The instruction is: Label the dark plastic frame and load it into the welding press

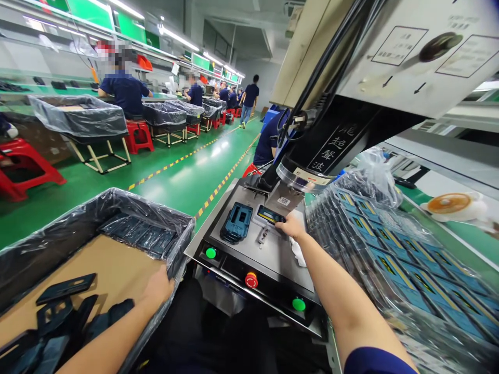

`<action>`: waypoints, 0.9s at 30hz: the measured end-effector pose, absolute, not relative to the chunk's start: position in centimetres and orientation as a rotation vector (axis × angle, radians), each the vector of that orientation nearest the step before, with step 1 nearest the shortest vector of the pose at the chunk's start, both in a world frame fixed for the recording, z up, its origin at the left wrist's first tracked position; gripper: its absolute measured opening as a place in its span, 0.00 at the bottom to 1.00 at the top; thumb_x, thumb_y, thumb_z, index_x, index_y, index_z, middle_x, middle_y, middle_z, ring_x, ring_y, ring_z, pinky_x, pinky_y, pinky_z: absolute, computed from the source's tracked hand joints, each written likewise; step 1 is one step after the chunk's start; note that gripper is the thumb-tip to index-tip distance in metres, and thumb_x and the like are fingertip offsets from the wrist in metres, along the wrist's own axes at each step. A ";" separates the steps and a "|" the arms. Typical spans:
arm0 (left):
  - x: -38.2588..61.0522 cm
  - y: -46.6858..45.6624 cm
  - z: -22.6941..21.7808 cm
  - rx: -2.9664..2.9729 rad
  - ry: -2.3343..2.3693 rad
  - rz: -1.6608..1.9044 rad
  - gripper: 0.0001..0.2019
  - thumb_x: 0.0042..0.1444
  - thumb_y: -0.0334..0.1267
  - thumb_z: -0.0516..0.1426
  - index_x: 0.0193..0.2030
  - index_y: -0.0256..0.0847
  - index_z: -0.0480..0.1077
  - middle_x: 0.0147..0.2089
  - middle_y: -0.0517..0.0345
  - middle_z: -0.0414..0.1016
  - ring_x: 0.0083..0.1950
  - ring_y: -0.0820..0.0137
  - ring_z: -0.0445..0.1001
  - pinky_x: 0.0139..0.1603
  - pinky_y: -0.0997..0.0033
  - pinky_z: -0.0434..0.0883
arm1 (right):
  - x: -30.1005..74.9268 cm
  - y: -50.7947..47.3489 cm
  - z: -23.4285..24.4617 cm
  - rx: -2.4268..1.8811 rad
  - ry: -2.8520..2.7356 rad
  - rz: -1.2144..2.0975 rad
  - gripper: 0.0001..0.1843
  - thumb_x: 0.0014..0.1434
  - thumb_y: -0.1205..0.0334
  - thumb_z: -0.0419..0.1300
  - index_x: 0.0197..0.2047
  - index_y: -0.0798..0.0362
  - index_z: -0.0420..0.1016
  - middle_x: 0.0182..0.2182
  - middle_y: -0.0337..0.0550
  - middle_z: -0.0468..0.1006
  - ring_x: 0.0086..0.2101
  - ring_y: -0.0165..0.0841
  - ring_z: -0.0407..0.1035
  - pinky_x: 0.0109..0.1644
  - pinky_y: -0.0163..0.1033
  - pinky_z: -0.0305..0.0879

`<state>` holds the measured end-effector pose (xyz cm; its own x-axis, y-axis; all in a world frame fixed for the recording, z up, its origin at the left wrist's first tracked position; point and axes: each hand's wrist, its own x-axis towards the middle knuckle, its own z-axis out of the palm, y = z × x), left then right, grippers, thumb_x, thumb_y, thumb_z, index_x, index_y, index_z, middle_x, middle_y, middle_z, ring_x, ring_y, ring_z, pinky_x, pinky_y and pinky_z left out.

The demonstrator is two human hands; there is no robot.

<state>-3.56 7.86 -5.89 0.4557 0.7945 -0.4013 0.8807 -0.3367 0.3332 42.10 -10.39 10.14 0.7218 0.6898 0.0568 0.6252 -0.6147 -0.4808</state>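
Observation:
My right hand is closed on the near right end of a small dark plastic part with a yellow strip. That part lies at the metal fixture under the press head. Left of it, a dark teal plastic housing with cut-outs rests on the machine's metal plate. My left hand is over the right side of a plastic-lined bin, close to its lining. Its fingers are blurred and partly hidden, so what they touch does not show.
Loose dark plastic parts and a row of housings lie in the bin. Green buttons and a red stop button line the machine's front. Clear trays of teal parts stand right. Several people sit along the far line.

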 end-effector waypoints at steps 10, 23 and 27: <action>-3.4 7.8 -5.4 2.214 1.404 -0.263 0.17 0.59 0.43 0.50 0.52 0.37 0.63 0.48 0.39 0.77 0.51 0.52 0.76 0.49 0.59 0.68 | 40.4 -11.5 8.1 -2.493 -1.303 0.007 0.16 0.64 0.58 0.57 0.50 0.55 0.79 0.57 0.51 0.71 0.59 0.38 0.61 0.67 0.42 0.52; -3.5 7.4 -6.5 2.200 1.423 -0.090 0.18 0.57 0.39 0.54 0.54 0.38 0.64 0.50 0.43 0.76 0.53 0.56 0.75 0.52 0.61 0.68 | 34.4 -15.1 7.8 -2.310 -1.194 -0.391 0.26 0.59 0.47 0.52 0.48 0.58 0.77 0.48 0.56 0.76 0.50 0.46 0.69 0.60 0.49 0.62; -3.7 6.5 -6.1 2.298 1.469 0.116 0.27 0.54 0.36 0.54 0.62 0.35 0.60 0.63 0.39 0.65 0.64 0.53 0.64 0.63 0.55 0.61 | 30.2 -20.1 7.6 -2.377 -1.152 -0.109 0.26 0.60 0.39 0.49 0.35 0.49 0.79 0.35 0.44 0.81 0.38 0.42 0.74 0.45 0.43 0.69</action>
